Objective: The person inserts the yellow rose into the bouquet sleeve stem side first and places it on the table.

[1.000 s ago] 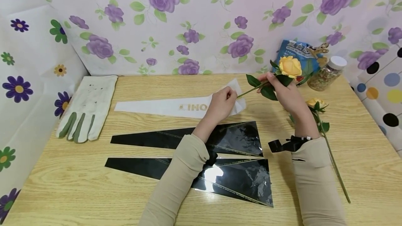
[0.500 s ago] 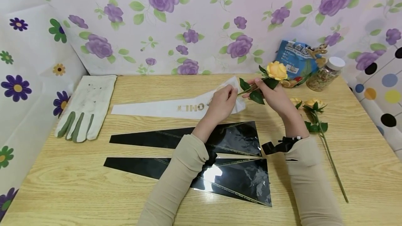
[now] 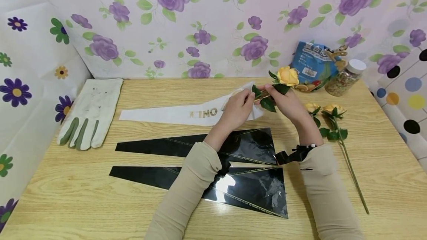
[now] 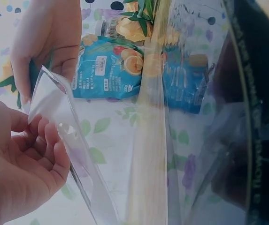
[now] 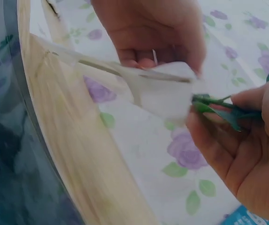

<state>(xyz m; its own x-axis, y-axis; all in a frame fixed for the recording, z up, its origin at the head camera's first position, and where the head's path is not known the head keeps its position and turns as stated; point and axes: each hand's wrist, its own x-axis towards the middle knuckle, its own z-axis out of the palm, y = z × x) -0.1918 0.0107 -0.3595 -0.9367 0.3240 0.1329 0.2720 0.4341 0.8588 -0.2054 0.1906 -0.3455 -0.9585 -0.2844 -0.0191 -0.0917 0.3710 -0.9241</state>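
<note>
A long white wrapping sleeve [image 3: 170,114] with gold lettering lies across the back of the table. My left hand [image 3: 236,109] pinches its wide right end, fingers curled in at the edge in the left wrist view. My right hand [image 3: 287,101] holds a yellow artificial rose [image 3: 287,76] by the upper stem just under the bloom. In the right wrist view, the green stem [image 5: 209,100] enters the mouth of the white sleeve [image 5: 165,89], with leaves beside the right fingers. The lower stem is hidden inside the sleeve and behind my left hand.
Two black wrapping sleeves [image 3: 247,186] lie in front, under my left forearm. Two more yellow roses [image 3: 334,111] lie at right. A blue pouch [image 3: 313,66] and a white-lidded jar [image 3: 347,77] stand at back right. A white glove [image 3: 91,112] lies at left.
My right hand has moved left with the rose, sliding its stem farther into the white sleeve. My left hand has stayed at the sleeve's end.
</note>
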